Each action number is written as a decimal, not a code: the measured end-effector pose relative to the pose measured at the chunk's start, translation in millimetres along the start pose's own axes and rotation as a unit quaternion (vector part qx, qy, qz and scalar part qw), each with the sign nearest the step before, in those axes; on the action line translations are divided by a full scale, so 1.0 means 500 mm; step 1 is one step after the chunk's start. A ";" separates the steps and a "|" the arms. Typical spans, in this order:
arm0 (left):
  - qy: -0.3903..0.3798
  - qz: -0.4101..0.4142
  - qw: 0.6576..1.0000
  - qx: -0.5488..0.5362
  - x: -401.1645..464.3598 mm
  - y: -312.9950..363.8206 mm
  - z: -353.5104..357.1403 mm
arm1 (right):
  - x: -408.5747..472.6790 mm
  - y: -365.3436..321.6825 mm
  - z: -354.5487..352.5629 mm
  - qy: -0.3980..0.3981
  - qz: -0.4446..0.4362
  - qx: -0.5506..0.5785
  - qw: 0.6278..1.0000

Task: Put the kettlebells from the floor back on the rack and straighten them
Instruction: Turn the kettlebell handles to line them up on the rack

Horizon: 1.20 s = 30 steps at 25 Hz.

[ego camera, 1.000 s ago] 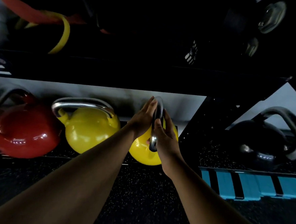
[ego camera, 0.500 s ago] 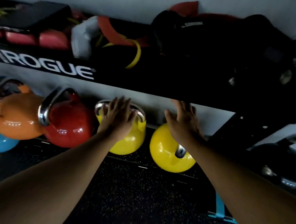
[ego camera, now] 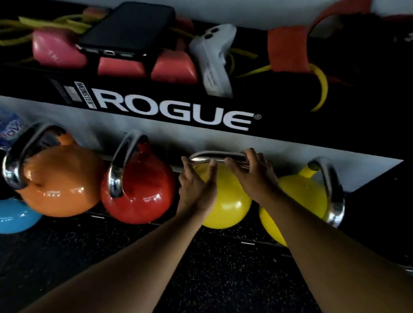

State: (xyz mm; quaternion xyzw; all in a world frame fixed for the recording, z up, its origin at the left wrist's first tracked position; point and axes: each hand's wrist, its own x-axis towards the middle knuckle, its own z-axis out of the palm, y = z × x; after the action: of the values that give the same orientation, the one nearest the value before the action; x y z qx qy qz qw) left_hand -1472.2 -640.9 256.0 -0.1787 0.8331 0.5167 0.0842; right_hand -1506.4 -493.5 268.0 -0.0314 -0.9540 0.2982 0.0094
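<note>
Dim, underexposed; glare on glossy kettlebells (ego camera: pixel 136 195); edges warped, slightly blurred.

Rack beam (ego camera: pixel 288 127): the word "ROGUE" is written in big white capital letters on the black front, with a small ® sign after the last letter.
Small tag on the beam (ego camera: pixel 84 95): it stands left of "ROGUE", with white upright letters that seem to say "MONSTER"; a striped sign is beside it.
Plastic bottle (ego camera: pixel 3 127): at the far left edge, a blue and purple label with white letters, too blurred to read.
White device (ego camera: pixel 213 59): small print on its handle, not readable.
</note>
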 end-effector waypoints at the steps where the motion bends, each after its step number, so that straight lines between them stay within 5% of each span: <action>1: 0.011 -0.022 0.999 -0.029 0.007 0.010 0.009 | 0.000 -0.005 0.003 0.012 0.013 0.006 1.000; 4: 0.009 0.005 0.995 -0.098 0.047 0.027 0.010 | -0.050 -0.034 0.039 0.080 0.095 0.014 0.992; 7: -0.066 0.099 0.985 -0.125 0.086 0.006 0.001 | -0.103 -0.041 0.053 0.137 0.078 0.027 0.987; 10: -0.075 0.088 0.985 -0.127 0.069 -0.009 0.023 | -0.091 -0.018 0.014 0.050 0.101 0.211 0.971; 15: -0.108 0.123 0.970 -0.179 0.104 0.012 0.015 | -0.102 -0.055 0.063 0.074 0.128 0.428 0.892; 19: -0.146 0.123 0.964 -0.184 0.122 0.006 0.014 | -0.093 -0.065 0.049 0.026 0.118 0.431 0.894; 30: -0.216 0.122 0.953 -0.174 0.170 0.027 0.038 | -0.115 -0.121 0.093 0.087 0.130 0.479 0.864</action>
State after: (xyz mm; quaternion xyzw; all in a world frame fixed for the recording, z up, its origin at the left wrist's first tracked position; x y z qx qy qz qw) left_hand -1556.4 -636.5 231.3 0.0282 0.7076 0.6862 0.1661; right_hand -1453.8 -573.1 264.3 -0.1728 -0.6759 0.7133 0.0671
